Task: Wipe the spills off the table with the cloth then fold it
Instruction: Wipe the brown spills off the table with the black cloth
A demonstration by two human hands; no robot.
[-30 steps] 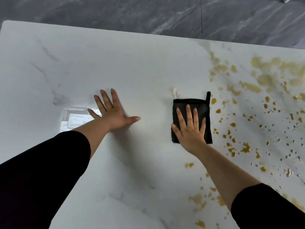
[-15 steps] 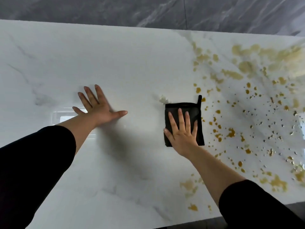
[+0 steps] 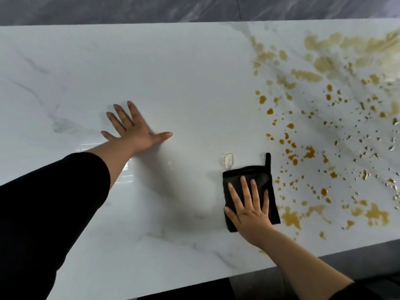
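Observation:
A folded black cloth (image 3: 257,176) with a small loop at its far right corner lies flat on the white marble table (image 3: 173,72). My right hand (image 3: 249,208) presses flat on the cloth's near half with its fingers spread. Brown spills (image 3: 309,152) spatter the table to the right of the cloth, with larger patches at the far right (image 3: 324,63) and near the front edge (image 3: 292,217). My left hand (image 3: 134,128) rests flat on bare table to the left, palm down, holding nothing.
A small pale smear (image 3: 227,160) sits just beyond the cloth's far left corner. The table's front edge (image 3: 249,274) runs close below my right wrist. A grey marbled floor (image 3: 129,9) lies beyond the far edge.
My right hand has slid the cloth toward me, nearer the front edge. My left hand stays flat on the table. The view has tilted down, showing the front edge.

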